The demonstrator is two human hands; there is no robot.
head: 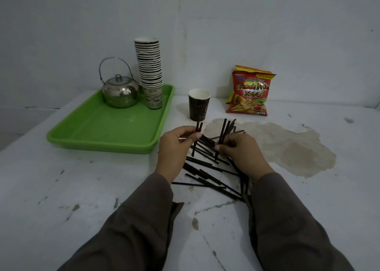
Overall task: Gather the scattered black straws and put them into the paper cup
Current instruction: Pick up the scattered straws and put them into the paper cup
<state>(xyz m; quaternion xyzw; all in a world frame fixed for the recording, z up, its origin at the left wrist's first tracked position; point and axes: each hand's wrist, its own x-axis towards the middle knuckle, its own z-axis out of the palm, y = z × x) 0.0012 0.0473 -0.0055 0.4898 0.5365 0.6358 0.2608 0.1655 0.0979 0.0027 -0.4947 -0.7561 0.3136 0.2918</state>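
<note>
Several black straws (207,176) lie scattered in a heap on the white table, between and below my hands. My left hand (177,145) pinches two black straws upright; their tops reach just under the paper cup. My right hand (240,151) grips a small bunch of black straws (224,130) that fan upward. The dark paper cup (199,104) stands upright and open, just beyond my left hand; nothing shows inside it.
A green tray (107,130) at the left holds a metal teapot (120,92) and a tall stack of paper cups (149,73). A red snack bag (249,91) leans on the wall behind. A brown worn patch (287,147) marks the table at the right.
</note>
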